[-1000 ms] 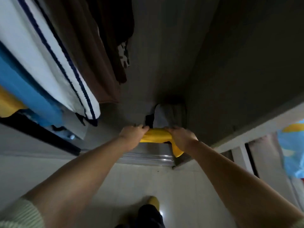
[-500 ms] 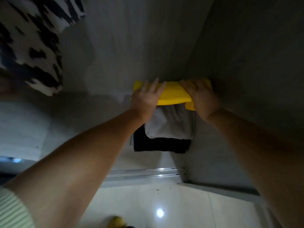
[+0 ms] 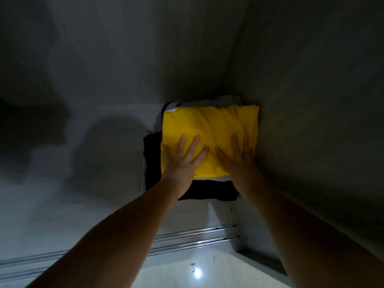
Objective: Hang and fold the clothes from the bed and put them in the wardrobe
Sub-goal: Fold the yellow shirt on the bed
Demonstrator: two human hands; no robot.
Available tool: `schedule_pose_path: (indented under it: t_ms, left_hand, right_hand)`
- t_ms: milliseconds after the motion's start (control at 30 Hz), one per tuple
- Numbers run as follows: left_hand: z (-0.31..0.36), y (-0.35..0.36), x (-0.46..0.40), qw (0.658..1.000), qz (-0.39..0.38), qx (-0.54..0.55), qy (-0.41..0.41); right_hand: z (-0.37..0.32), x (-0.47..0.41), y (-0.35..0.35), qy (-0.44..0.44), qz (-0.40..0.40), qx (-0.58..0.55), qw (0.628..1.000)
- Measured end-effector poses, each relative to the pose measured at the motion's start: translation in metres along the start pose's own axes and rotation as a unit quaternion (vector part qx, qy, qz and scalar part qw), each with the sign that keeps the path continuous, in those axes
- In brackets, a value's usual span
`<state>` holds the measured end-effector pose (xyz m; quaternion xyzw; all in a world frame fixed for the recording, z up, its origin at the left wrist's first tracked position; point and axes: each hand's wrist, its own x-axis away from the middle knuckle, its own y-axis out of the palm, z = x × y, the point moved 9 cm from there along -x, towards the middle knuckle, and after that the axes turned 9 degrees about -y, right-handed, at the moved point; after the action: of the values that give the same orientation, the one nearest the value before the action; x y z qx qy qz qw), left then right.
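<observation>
At the wardrobe's right wall, the folded yellow garment (image 3: pixel 209 129) tops a dark stack (image 3: pixel 205 192). The left hand (image 3: pixel 182 161) and right hand (image 3: pixel 239 159), fingers straight at its six o'clock edge, press flat, gripping nothing. It appears light, soft and limp; lift it from beneath both side edges.

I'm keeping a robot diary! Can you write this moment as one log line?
step: stacking | item: folded yellow cloth garment atop folded dark pile | left hand flat on it | right hand flat on it

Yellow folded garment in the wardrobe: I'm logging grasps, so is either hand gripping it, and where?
Neither grips it. The left hand and right hand lie flat, fingers straight, pressing the near half of the yellow garment on the stack.
</observation>
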<state>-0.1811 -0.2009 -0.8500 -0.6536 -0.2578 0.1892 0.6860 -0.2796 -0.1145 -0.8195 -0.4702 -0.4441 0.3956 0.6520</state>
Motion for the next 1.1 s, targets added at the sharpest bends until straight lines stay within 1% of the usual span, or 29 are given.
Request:
schedule_pose_path:
  t_ms: [67,133,200,233,267,333,433,500,667,833,900,1000,1100]
  left_hand:
    - [-0.001,-0.002,-0.002,0.999,-0.045,-0.002,0.008]
    - [-0.001,-0.006,-0.002,0.994,-0.111,-0.005,0.015]
    - [-0.006,-0.017,0.001,0.981,-0.191,-0.002,0.019]
    - [-0.009,-0.028,0.005,0.975,-0.221,0.002,0.023]
    - [-0.012,-0.041,0.008,0.972,-0.234,0.006,0.026]
    - [-0.017,-0.075,0.012,0.977,-0.212,0.023,0.028]
    - [-0.024,-0.156,0.023,0.992,-0.116,0.038,0.018]
    - [-0.027,-0.215,0.034,0.997,-0.072,0.040,0.011]
    - [-0.026,-0.338,0.061,0.999,-0.022,0.029,0.020]
    - [-0.029,-0.440,0.092,0.997,-0.014,0.066,0.032]
    - [-0.025,-0.471,0.107,0.996,-0.024,0.073,0.047]
    - [-0.016,-0.500,0.123,0.994,-0.049,0.072,0.071]
    - [0.005,-0.525,0.144,0.990,-0.077,0.068,0.092]
  right_hand:
    - [0.003,-0.003,0.015,0.000,-0.040,-0.022,0.999]
    - [0.007,-0.004,0.013,0.003,-0.090,-0.027,0.996]
    - [0.005,0.000,-0.003,-0.006,-0.150,-0.051,0.987]
    - [0.004,0.003,-0.017,-0.010,-0.178,-0.057,0.982]
    - [0.005,0.006,-0.030,-0.011,-0.197,-0.052,0.979]
    - [0.007,0.014,-0.062,0.005,-0.211,-0.061,0.976]
    - [0.013,0.035,-0.126,0.047,-0.200,-0.092,0.974]
    - [0.013,0.051,-0.176,0.060,-0.195,-0.111,0.973]
    - [0.007,0.078,-0.284,0.075,-0.147,-0.150,0.975]
    - [0.004,0.102,-0.378,0.124,-0.103,-0.174,0.972]
    - [0.002,0.116,-0.409,0.138,-0.086,-0.181,0.970]
    - [-0.006,0.132,-0.439,0.122,-0.077,-0.202,0.969]
    - [-0.009,0.168,-0.467,0.113,-0.079,-0.206,0.969]
